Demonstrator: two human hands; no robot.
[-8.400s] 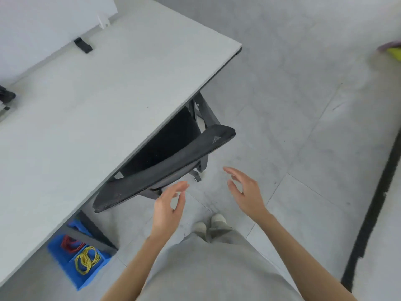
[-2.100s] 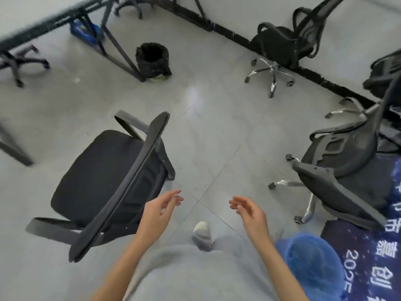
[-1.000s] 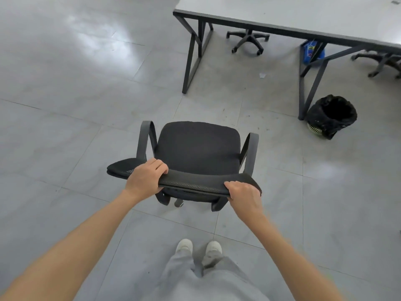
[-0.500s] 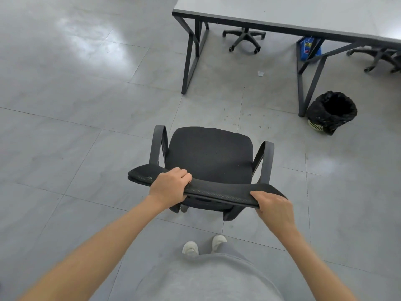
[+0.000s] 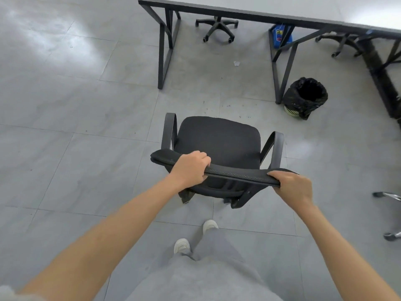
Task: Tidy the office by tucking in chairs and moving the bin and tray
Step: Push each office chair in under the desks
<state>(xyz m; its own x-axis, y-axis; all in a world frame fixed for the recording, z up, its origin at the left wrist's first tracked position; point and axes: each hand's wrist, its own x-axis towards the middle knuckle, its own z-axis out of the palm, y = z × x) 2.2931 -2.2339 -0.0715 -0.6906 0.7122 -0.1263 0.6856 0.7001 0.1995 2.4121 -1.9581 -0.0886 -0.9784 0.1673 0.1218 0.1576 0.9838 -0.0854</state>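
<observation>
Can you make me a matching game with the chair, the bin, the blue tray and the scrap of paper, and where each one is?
1. chair
2. bin
3. blue tray
4. scrap of paper

A. under the desk, far back
B. gripped by left hand and right hand
C. beside a desk leg
D. lying on the bare floor

Pairs: 1-B, 2-C, 3-A, 4-D

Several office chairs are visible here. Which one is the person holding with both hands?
The black armchair on the open floor: left hand and right hand grip its backrest top. The other chairs show only wheeled bases, under the desk or at the right edge.
</observation>
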